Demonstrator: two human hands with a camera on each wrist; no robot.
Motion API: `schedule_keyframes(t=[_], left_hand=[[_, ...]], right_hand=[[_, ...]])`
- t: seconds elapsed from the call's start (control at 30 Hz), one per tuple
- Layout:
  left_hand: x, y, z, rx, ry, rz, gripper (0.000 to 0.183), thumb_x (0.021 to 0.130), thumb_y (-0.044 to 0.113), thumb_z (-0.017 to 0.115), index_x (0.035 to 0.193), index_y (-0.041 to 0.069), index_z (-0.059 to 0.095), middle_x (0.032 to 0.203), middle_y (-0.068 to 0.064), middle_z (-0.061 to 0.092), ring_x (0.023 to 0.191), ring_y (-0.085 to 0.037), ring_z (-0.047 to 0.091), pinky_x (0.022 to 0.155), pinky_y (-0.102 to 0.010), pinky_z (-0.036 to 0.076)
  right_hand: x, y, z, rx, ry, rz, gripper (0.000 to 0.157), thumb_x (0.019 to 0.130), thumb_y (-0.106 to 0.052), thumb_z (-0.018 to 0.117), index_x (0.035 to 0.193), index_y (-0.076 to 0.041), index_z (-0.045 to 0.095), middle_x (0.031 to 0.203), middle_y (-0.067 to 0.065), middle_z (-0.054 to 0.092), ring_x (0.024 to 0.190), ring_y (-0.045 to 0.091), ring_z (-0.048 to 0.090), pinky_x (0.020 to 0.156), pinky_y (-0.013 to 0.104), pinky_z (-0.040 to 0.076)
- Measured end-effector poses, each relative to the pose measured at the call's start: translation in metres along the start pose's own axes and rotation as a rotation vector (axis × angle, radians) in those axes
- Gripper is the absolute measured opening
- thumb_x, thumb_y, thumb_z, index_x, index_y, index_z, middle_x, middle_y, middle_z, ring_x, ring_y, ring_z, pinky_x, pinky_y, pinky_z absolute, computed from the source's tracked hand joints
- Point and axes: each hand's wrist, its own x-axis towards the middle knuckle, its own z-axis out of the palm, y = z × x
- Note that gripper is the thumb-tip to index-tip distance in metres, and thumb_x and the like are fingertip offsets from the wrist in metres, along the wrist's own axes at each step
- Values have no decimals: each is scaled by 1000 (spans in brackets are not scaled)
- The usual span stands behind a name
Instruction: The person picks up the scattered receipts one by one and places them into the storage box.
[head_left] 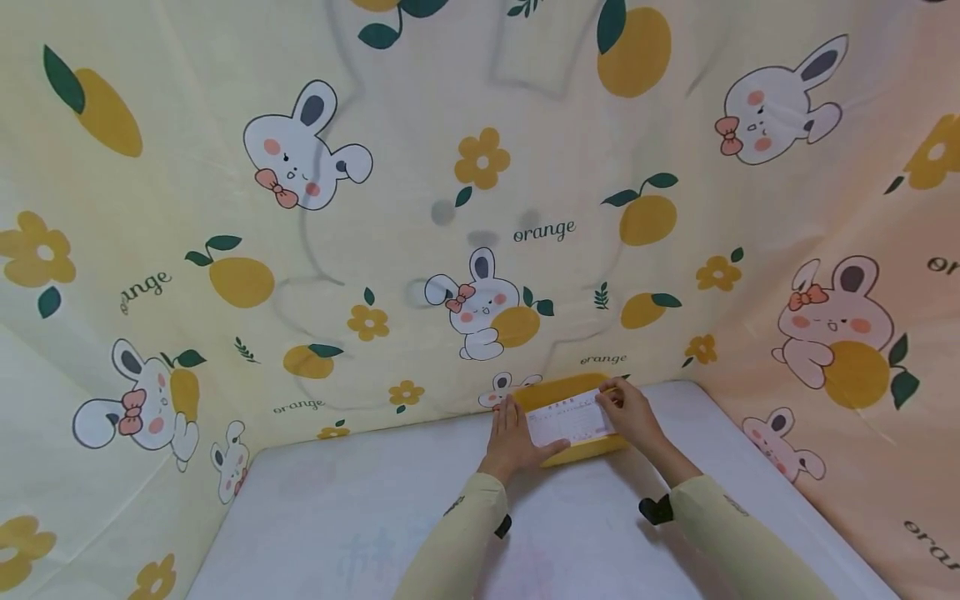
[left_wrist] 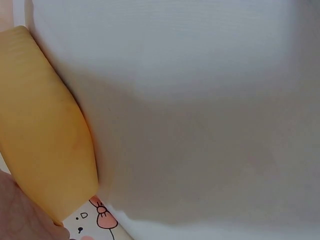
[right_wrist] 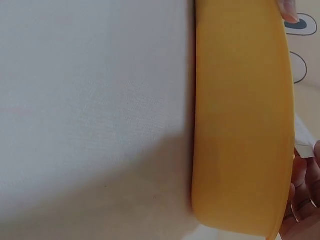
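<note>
A shallow yellow plastic bin (head_left: 588, 451) stands at the back of the table, a little right of the middle in the head view. Across its opening lies a white printed paper sheet (head_left: 567, 421) with pink marks along the top. My left hand (head_left: 512, 447) rests at the bin's left end, fingers straight and thumb spread toward the front rim. At the other end, my right hand (head_left: 633, 414) pinches the sheet's right edge. The right wrist view shows a corner of the paper (right_wrist: 304, 140) at the fingers, beyond the bin's wall (right_wrist: 242, 115).
The white-covered table (head_left: 360, 500) spreads out in front of the bin. Close behind it hangs a cloth (head_left: 405, 250) printed with rabbits and oranges, which also encloses both sides. Dark straps (head_left: 656, 509) show at the sleeves' cuffs.
</note>
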Motion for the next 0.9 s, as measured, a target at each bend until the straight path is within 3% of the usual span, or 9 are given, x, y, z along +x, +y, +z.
schedule_keyframes(t=[0.33, 0.6, 0.9], left_hand=[[0, 3, -1, -8, -18, 8, 130, 86, 89, 59, 169, -2, 17, 180, -17, 3, 166, -34, 11, 133, -46, 13], [0, 2, -4, -36, -47, 6, 131, 85, 88, 60, 169, -3, 18, 180, -18, 2, 166, -35, 8, 133, -46, 10], [4, 3, -7, 7, -81, -13, 131, 86, 88, 59, 170, -1, 13, 180, -19, 0, 166, -35, 3, 133, -47, 4]], right_hand=[[-1, 5, -1, -40, 4, 8, 23, 109, -17, 65, 126, -2, 64, 104, 16, 70, 92, 29, 63, 73, 33, 51], [-7, 3, -4, -60, -2, -40, 32, 109, -16, 64, 134, 3, 64, 122, 23, 71, 110, 39, 67, 94, 54, 56], [-12, 3, -9, -18, -29, -47, 37, 110, -16, 62, 141, 4, 60, 137, 28, 65, 123, 43, 63, 104, 58, 54]])
